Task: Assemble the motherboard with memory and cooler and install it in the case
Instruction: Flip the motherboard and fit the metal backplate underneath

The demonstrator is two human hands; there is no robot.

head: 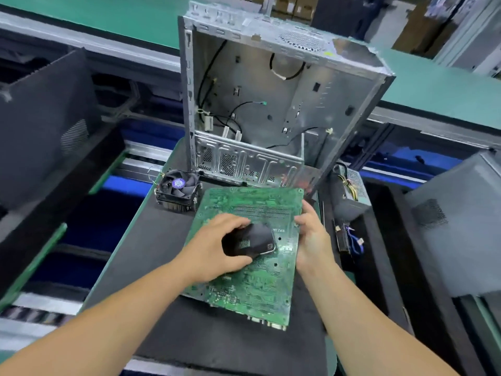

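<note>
Left hand [217, 248] gripping dark backplate [257, 240], right hand [311, 234] clasping edge — flat green motherboard [252, 283].

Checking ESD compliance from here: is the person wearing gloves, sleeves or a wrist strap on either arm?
No. Both the left hand and the right hand are bare, with no gloves. Both forearms are uncovered as far as the frame shows, so no sleeves are visible. No wrist strap, watch, ring or cable shows on either wrist.

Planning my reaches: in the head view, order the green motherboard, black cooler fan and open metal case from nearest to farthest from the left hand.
1. Green motherboard: under the left hand.
2. Black cooler fan: beyond the hand, to its left.
3. Open metal case: upright, at the back.
</note>
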